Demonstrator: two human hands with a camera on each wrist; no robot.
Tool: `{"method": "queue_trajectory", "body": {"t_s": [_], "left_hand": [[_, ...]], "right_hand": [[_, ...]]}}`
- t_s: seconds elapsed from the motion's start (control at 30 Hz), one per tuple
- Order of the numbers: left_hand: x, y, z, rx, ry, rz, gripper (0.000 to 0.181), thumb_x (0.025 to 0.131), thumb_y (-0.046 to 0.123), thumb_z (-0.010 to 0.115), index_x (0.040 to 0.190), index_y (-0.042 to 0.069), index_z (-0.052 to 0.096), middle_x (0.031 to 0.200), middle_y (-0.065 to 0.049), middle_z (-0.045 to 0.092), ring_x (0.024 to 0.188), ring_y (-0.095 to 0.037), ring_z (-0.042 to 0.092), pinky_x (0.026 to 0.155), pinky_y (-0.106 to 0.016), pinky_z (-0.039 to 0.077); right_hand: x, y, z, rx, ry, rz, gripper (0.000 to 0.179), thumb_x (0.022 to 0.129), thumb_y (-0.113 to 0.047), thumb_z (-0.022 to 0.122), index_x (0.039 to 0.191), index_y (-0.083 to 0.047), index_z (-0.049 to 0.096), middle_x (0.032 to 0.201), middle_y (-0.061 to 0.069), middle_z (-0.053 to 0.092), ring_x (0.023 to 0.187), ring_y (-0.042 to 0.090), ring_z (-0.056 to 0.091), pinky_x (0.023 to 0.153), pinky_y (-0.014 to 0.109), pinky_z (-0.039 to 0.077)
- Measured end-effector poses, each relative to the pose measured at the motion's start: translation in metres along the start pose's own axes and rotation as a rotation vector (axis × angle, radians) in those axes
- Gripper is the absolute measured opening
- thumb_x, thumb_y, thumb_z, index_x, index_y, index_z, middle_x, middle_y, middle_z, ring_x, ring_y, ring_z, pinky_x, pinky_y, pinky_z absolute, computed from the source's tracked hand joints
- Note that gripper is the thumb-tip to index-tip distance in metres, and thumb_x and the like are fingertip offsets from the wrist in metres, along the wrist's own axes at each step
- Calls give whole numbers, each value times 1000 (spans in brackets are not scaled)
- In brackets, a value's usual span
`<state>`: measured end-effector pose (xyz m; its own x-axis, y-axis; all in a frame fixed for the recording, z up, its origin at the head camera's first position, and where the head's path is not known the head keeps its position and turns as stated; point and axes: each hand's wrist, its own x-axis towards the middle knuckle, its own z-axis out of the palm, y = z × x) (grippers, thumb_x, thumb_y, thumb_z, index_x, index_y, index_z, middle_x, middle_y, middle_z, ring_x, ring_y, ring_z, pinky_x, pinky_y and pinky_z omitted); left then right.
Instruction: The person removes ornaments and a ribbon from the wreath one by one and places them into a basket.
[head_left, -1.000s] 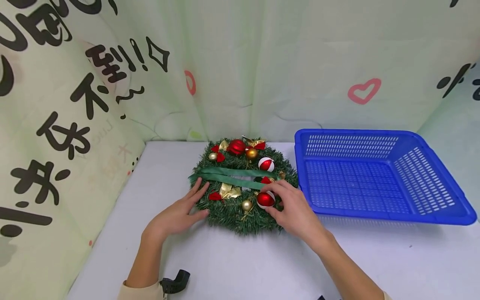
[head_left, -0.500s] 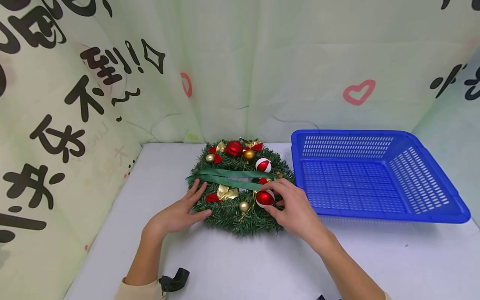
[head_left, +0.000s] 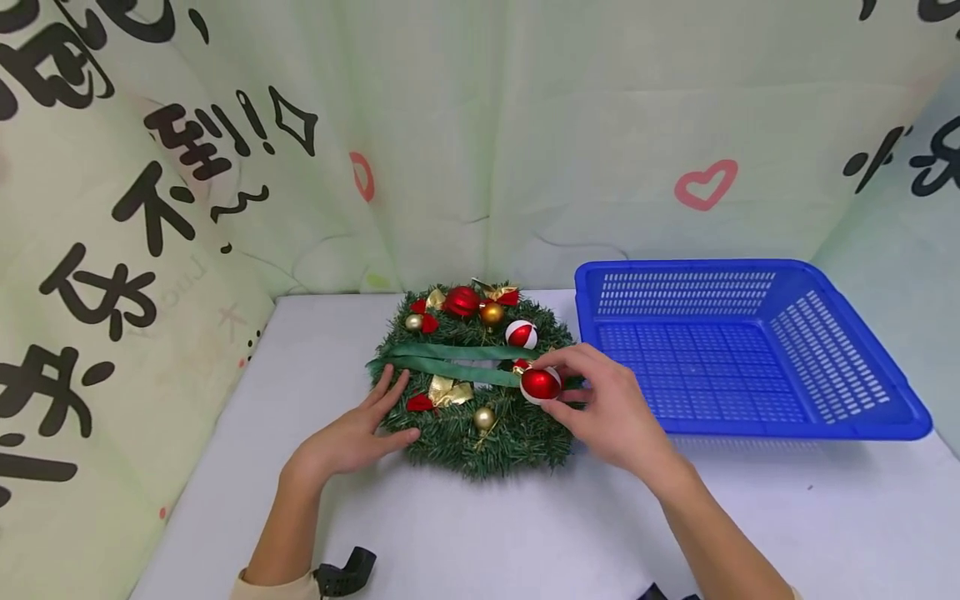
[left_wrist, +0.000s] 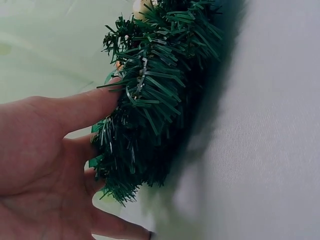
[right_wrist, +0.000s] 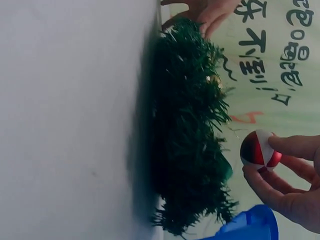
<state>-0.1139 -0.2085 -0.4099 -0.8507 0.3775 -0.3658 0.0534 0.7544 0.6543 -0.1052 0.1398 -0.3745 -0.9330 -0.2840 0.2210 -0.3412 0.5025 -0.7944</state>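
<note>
A green wreath (head_left: 480,454) lies on the white table, dressed with red and gold balls and bows. Two strips of green ribbon (head_left: 427,365) cross its middle. Between thumb and fingers, my right hand (head_left: 618,408) pinches a red and white ball ornament (head_left: 540,384); the right wrist view shows this ball ornament (right_wrist: 259,149) held off the greenery. My left hand (head_left: 352,437) rests at the wreath's left edge with its fingers spread. From the left wrist, the thumb (left_wrist: 90,107) touches the needles, while some fingertips are hidden behind them.
A blue plastic basket (head_left: 750,429) stands to the right, close to the wreath. Another red and white ball (head_left: 521,334) sits on the wreath's right side. A printed curtain (head_left: 585,125) hangs behind the table and along its left side.
The red and white ball has come up off the wreath in my right hand, moving slightly up and right. My left hand keeps its place on the wreath. The head view has shifted slightly.
</note>
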Motion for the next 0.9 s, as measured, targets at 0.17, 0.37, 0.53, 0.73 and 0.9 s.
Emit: {"method": "queue_trajectory", "body": {"t_s": [0.17,0.37,0.53,0.73,0.9], "left_hand": [[-1,0,1,-8,2,-4,90,104,50,61,169,27,2,175,-3,-17,157,-49,16,117,-72,28],[-1,1,1,-6,3,-7,91,104,51,61,169,28,2,175,-3,-17,157,-50,16,117,-72,28],[0,2,0,-10,1,-10,91,104,50,61,169,27,2,175,-3,-17,157,-49,15,118,-72,27],[-1,3,0,-15,2,-11,91,104,50,61,169,27,1,175,-3,-18,157,-49,14,118,-72,27],[0,3,1,-25,-2,-10,91,104,50,61,169,28,1,175,-3,-18,157,-49,14,118,-72,27]], "right_hand": [[4,0,-16,25,20,24,42,84,5,84,120,-13,72,119,6,68,113,26,68,86,32,62],[6,4,-33,8,62,42,46,84,7,83,124,-10,71,124,8,67,117,28,68,85,31,62],[5,10,-43,-21,97,49,48,83,7,83,125,-11,70,125,9,66,118,31,69,84,25,61],[6,15,-56,-64,121,57,45,84,4,84,124,-10,69,125,11,65,117,35,70,83,25,60],[6,19,-66,-103,108,99,42,85,2,84,122,-8,67,127,14,63,118,39,69,84,36,60]]}}
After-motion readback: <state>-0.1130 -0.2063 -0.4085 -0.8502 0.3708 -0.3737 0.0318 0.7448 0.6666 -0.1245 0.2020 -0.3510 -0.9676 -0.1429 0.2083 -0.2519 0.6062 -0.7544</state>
